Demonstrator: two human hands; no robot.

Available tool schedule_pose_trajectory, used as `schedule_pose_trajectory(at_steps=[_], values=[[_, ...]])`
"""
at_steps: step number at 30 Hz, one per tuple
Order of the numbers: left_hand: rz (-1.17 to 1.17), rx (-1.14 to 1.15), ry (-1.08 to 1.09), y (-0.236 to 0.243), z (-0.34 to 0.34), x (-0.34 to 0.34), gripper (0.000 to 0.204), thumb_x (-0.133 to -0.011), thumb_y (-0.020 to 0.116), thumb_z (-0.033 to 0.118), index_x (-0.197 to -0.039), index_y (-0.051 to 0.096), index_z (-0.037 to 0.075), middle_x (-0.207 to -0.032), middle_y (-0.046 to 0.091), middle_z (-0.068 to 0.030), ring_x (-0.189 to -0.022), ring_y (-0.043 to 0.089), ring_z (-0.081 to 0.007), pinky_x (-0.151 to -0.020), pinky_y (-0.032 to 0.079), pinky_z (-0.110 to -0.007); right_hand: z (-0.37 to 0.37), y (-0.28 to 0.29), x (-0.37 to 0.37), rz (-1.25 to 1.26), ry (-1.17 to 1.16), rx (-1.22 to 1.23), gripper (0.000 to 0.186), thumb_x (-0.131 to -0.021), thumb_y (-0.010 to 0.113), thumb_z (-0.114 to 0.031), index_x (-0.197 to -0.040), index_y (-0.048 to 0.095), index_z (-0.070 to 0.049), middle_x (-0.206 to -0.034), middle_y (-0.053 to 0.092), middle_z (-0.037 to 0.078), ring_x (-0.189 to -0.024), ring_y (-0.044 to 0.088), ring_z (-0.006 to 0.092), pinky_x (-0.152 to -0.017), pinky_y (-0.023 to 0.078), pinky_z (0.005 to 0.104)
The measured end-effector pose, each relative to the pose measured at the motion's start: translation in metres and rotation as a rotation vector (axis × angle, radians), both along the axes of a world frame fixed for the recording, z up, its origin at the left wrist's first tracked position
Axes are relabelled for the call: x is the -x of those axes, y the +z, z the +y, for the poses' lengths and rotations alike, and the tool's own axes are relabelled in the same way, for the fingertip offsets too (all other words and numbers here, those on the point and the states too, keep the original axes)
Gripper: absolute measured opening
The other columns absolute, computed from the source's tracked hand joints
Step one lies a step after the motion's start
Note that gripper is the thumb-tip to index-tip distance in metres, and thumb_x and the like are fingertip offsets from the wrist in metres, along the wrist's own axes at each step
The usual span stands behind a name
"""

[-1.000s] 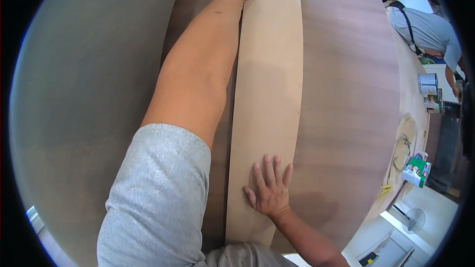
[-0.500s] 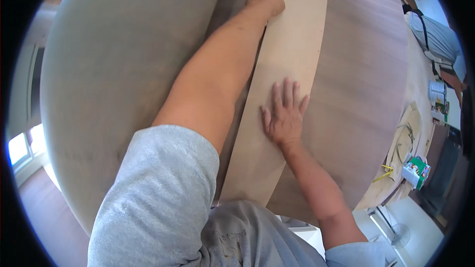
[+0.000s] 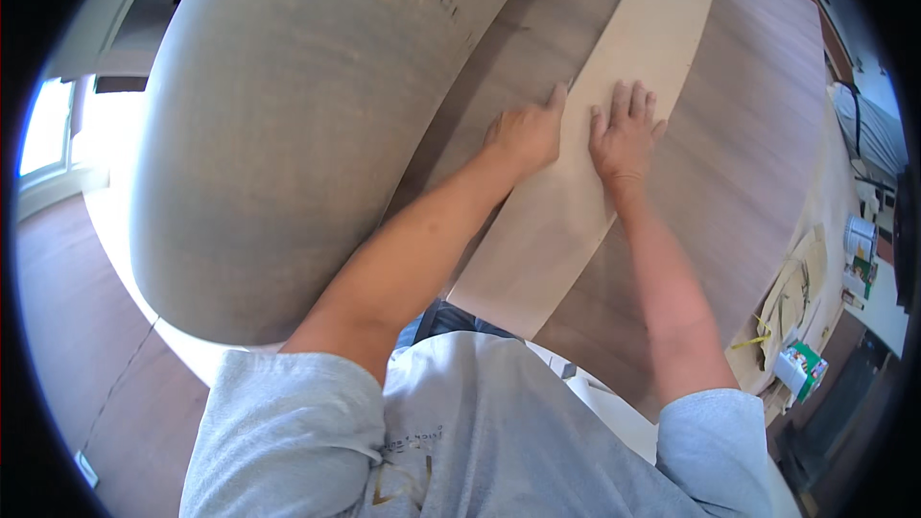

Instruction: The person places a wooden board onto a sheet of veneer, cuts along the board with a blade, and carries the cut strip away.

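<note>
A long pale wooden strip [image 3: 508, 259] lies diagonally on a wide brownish-grey sheet [image 3: 729, 182]. My left hand [image 3: 526, 134] is at the strip's left edge, curled, with the index finger along that edge; whatever it may hold is hidden. My right hand [image 3: 625, 139] lies flat on the strip, fingers apart, a little right of the left hand. A large curved grey panel [image 3: 269, 153] with dark lettering fills the left side, beside the sheet.
At right, a worktable edge carries a paper piece [image 3: 791, 293], a yellow object [image 3: 750, 341], cans [image 3: 860, 238] and a green-white box [image 3: 799, 370]. Another person [image 3: 868, 125] is partly visible at upper right. A bright window [image 3: 48, 125] is at left.
My left hand has drawn back toward me along the strip's edge. My right hand has moved farther up the strip. The view has shifted, showing more of the grey panel and floor.
</note>
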State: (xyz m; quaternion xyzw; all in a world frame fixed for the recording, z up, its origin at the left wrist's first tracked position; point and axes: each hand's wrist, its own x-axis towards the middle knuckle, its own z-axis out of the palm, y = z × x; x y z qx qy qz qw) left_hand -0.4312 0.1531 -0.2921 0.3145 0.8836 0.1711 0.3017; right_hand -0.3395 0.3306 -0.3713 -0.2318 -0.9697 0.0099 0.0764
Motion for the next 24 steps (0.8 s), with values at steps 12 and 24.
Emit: schedule_pose_trajectory(at_steps=[12, 24], values=[[-0.144, 0.127, -0.040, 0.009, -0.243, -0.199, 0.094, -0.089, 0.060, 0.011, -0.170, 0.011, 0.013, -0.080, 0.074, -0.0231, -0.073, 0.074, -0.0416, -0.072, 0.059, -0.055, -0.006, 0.008, -0.001, -0.020, 0.011, -0.051, 0.067, -0.107, 0.048, -0.050, -0.161, 0.041, -0.011, -0.169, 0.035, 0.019, -0.158, 0.029, 0.0431, -0.121, 0.023, 0.0737], [0.266, -0.657, 0.710, 0.116, -0.170, -0.137, 0.064, -0.105, 0.048, 0.007, -0.164, 0.025, -0.005, -0.069, 0.057, -0.0048, -0.060, 0.055, -0.0097, -0.054, 0.049, -0.029, 0.003, 0.030, 0.002, -0.046, -0.042, 0.038, 0.072, -0.106, 0.049, -0.053, -0.164, 0.040, -0.012, -0.173, 0.029, 0.018, -0.161, 0.023, 0.0406, -0.126, 0.018, 0.0689]])
